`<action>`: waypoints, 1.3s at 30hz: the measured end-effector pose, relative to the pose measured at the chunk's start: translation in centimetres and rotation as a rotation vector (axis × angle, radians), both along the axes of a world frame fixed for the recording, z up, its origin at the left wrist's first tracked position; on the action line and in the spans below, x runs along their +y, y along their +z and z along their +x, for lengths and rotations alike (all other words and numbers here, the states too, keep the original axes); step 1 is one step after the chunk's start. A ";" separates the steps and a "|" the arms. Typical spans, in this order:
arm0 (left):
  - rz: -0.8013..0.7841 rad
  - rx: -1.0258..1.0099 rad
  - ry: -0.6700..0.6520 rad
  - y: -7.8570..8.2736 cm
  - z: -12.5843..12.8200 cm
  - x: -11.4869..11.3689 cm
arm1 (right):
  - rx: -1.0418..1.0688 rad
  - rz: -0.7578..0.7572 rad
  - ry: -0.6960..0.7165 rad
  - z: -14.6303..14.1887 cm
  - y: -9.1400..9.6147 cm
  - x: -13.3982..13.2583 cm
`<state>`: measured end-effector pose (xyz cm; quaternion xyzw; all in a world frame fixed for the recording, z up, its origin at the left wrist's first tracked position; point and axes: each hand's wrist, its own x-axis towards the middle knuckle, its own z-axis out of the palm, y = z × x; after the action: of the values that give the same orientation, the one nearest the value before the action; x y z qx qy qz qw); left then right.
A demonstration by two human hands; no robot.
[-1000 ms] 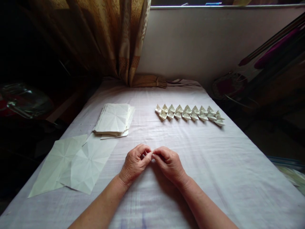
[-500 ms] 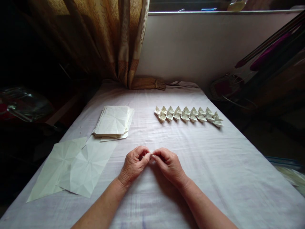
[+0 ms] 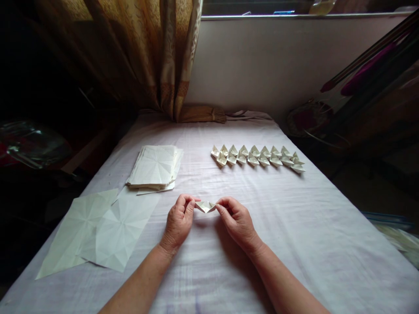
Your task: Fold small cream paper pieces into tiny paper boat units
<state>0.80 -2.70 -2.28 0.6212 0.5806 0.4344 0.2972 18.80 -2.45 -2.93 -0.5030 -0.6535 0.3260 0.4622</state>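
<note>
Two hands pinch one small folded paper boat [image 3: 205, 206] between them: left hand [image 3: 178, 220], right hand [image 3: 236, 220]

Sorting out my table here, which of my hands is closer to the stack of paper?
Left. The left hand is just in front of the stack of paper; the right hand is farther right, past the folded piece.

head-worn view, facing forward-down, table [image 3: 294, 226] near

A pale tablecloth [image 3: 310, 244] fills the foreground. Behind it a plain white wall [image 3: 262, 65] rises to a window ledge [image 3: 294, 16]. A patterned golden curtain [image 3: 140, 52] hangs at the left. Both sides of the room lie in deep shadow.
</note>
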 end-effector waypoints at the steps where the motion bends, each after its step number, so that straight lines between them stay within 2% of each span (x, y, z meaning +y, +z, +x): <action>1: 0.011 0.024 0.036 -0.1 -0.1 0.0 | -0.038 0.010 -0.017 0.1 0.1 0.0; 5: 0.044 0.161 0.128 -0.6 -0.4 0.0 | -0.232 0.094 -0.096 0.7 0.1 0.2; 9: 0.124 0.319 0.151 -0.8 -0.6 0.0 | -0.308 0.090 -0.165 1.1 -0.1 0.5; 13: 0.319 0.440 0.095 -0.1 0.0 -0.5 | -0.334 0.085 -0.078 0.6 -0.1 0.3; 16: 0.440 0.503 -0.065 0.7 0.4 -0.9 | -0.344 0.095 -0.049 0.3 -0.2 0.1; 19: 0.408 0.573 -0.226 1.1 0.1 -0.7 | -0.355 0.122 -0.041 0.4 -0.2 0.1; 21: 0.356 0.612 -0.270 1.1 -0.4 -0.5 | -0.370 0.135 -0.016 0.6 -0.3 0.2; 30: 0.328 0.664 -0.321 1.4 -0.7 0.0 | -0.407 0.178 0.017 0.9 -0.2 0.3; 34: 0.296 0.653 -0.350 1.5 -0.4 -0.3 | -0.482 0.234 0.118 0.6 0.0 0.0; 39: 0.198 0.631 -0.380 1.6 -0.6 -0.2 | -0.581 0.189 0.165 0.6 -0.1 0.0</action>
<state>0.25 -2.91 -0.70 0.8466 0.4733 0.2130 0.1179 19.43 -2.41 -3.02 -0.4752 -0.8241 0.1430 0.2730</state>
